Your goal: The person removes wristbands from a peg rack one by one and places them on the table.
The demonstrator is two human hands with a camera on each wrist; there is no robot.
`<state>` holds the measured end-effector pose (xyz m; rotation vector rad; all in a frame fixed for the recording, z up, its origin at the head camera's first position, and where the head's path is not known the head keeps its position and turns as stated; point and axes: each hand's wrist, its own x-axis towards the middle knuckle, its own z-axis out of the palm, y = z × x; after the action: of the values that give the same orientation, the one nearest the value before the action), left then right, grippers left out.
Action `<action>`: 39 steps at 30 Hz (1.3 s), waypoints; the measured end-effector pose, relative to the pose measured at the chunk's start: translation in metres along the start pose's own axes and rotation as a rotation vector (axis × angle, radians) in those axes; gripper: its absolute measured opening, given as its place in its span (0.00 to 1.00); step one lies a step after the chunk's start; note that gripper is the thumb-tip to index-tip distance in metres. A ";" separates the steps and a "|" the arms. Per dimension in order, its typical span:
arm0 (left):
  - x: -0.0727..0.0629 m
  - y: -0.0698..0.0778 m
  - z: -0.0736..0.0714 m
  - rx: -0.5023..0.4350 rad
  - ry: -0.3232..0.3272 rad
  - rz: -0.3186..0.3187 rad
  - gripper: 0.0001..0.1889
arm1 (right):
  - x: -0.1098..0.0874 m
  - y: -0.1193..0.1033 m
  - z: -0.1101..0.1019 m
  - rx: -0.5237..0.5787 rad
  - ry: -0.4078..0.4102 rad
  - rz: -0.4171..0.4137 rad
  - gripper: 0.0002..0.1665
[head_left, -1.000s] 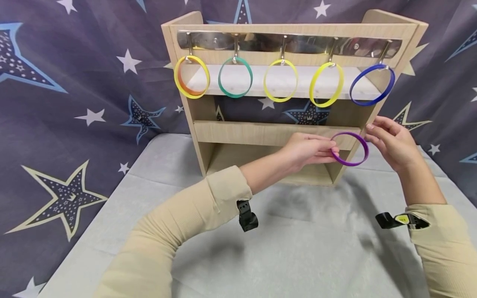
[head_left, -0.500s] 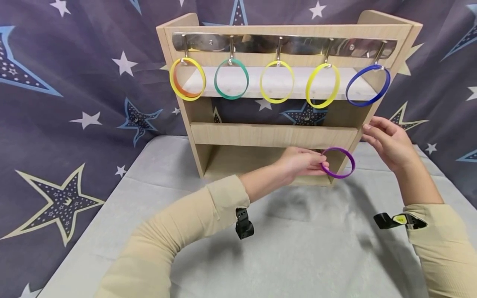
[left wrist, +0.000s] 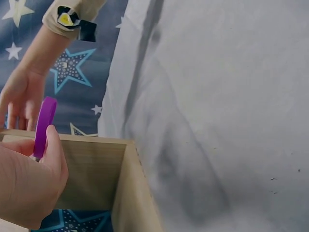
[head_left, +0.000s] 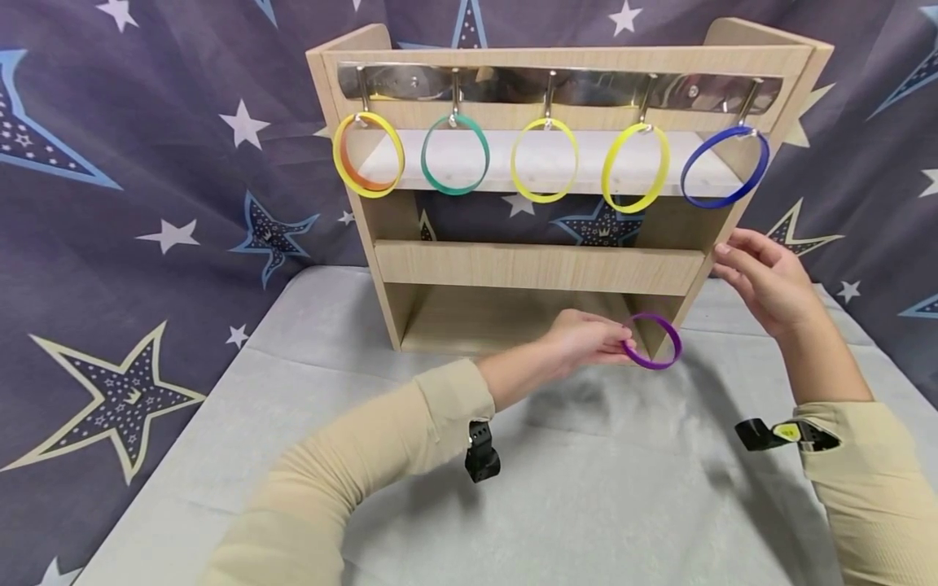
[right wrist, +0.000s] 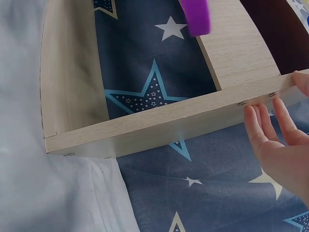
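Note:
A thin purple wristband (head_left: 677, 343) is pinched between the thumb and fingers of my left hand (head_left: 582, 340), low in front of the wooden shelf's right side. The left wrist view shows the purple band (left wrist: 45, 123) nearly edge-on above the thumb. My right hand (head_left: 777, 285) touches the right side of the wooden shelf (head_left: 538, 267). Seen from the right wrist, this hand's fingers (right wrist: 256, 128) lie fairly straight against the outer side panel, the thumb by the front edge. Above, a metal hook rail (head_left: 506, 85) carries several hanging wristbands, among them a green one (head_left: 456, 191) and a blue one (head_left: 721, 203).
Beneath the shelf spreads a grey cloth (head_left: 586, 488) covering the table. Behind it hangs a dark curtain (head_left: 183, 138) with a star pattern. An orange-lined yellow band (head_left: 374, 193) hangs at the rail's left end. The shelf's lower compartment (head_left: 476, 313) faces forward.
My left hand has moved down and slightly left with the purple wristband, from beside my right hand to the shelf's bottom front. The right hand stays on the side panel.

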<state>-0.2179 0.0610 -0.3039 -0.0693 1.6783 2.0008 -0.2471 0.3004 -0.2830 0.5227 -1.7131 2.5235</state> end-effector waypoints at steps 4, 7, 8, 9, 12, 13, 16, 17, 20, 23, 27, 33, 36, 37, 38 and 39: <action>0.003 -0.007 -0.001 0.023 0.015 0.001 0.13 | 0.000 0.000 0.000 -0.001 0.001 -0.003 0.13; 0.005 -0.013 -0.001 0.044 0.019 -0.005 0.13 | 0.000 0.001 0.000 0.013 -0.005 -0.016 0.14; 0.005 -0.016 -0.001 0.045 0.021 -0.009 0.13 | 0.000 0.001 0.000 0.017 -0.006 -0.019 0.14; 0.006 -0.018 -0.002 0.048 0.020 -0.013 0.13 | 0.000 0.001 0.000 0.018 -0.006 -0.021 0.14; 0.008 -0.028 -0.003 0.047 0.021 -0.021 0.13 | 0.000 0.001 0.000 0.008 -0.005 -0.020 0.13; 0.009 -0.031 -0.003 0.045 0.021 -0.022 0.13 | 0.000 0.001 0.000 0.004 -0.005 -0.019 0.13; 0.012 -0.040 -0.003 0.052 0.028 -0.023 0.11 | 0.001 0.001 0.000 0.000 -0.008 -0.022 0.14; 0.012 -0.043 -0.003 0.052 0.032 -0.025 0.11 | 0.001 0.001 0.000 0.001 -0.009 -0.025 0.14; 0.013 -0.050 -0.002 0.059 0.035 -0.034 0.11 | 0.001 0.001 0.000 0.011 -0.011 -0.029 0.14; 0.014 -0.058 -0.001 0.073 0.037 -0.052 0.10 | 0.001 0.001 0.000 0.010 -0.009 -0.028 0.14; 0.015 -0.068 -0.001 0.091 0.057 -0.066 0.08 | 0.000 0.001 -0.001 0.010 -0.003 -0.024 0.14; 0.019 -0.076 0.002 0.072 0.097 -0.072 0.07 | 0.000 0.001 -0.001 0.013 0.001 -0.017 0.14; 0.021 -0.078 0.003 0.059 0.109 -0.086 0.06 | 0.000 0.002 -0.001 0.012 0.005 -0.015 0.13; 0.022 -0.079 0.003 0.060 0.111 -0.090 0.06 | 0.001 0.002 -0.001 0.010 0.006 -0.014 0.13; 0.023 -0.080 0.003 0.059 0.115 -0.093 0.06 | 0.001 0.002 -0.001 0.009 0.007 -0.014 0.13; 0.024 -0.081 0.003 0.059 0.119 -0.097 0.06 | 0.001 0.002 -0.001 0.009 0.007 -0.015 0.13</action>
<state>-0.2036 0.0802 -0.3849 -0.2487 1.7709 1.9078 -0.2487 0.3005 -0.2848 0.5247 -1.6904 2.5211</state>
